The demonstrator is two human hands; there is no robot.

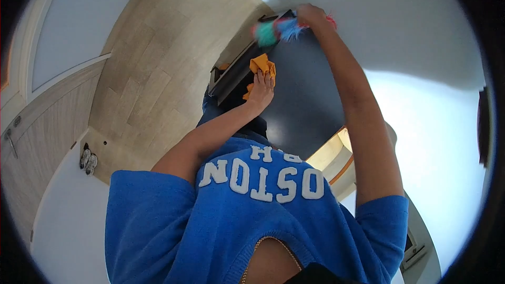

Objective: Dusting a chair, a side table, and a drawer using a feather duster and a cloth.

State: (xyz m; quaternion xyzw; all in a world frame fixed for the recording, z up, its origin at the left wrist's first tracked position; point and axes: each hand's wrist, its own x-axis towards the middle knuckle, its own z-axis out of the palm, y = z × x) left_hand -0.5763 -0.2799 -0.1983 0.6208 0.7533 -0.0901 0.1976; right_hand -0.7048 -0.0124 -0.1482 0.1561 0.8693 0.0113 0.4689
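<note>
My left hand [262, 90] has its fingers on a crumpled orange cloth [260, 63], at the near left edge of a dark cabinet top [303, 83]. Some of the cloth shows beyond the fingertips, and another bit hangs below the wrist side. Farther off, my right hand [311, 15] grips a fluffy multicoloured duster [290, 27] with green, blue and red fibres. Its green end is blurred and lies over the cabinet's far left corner. The grip itself is hidden behind the back of my hand.
Left of the cabinet runs a wood-look tile floor [154, 55]. A pair of shoes [88, 161] sits by the wall near a wooden door [51, 138] with a metal handle. A pale wall [414, 35] rises along the right side. An orange object [224, 66] shows at the cabinet's side.
</note>
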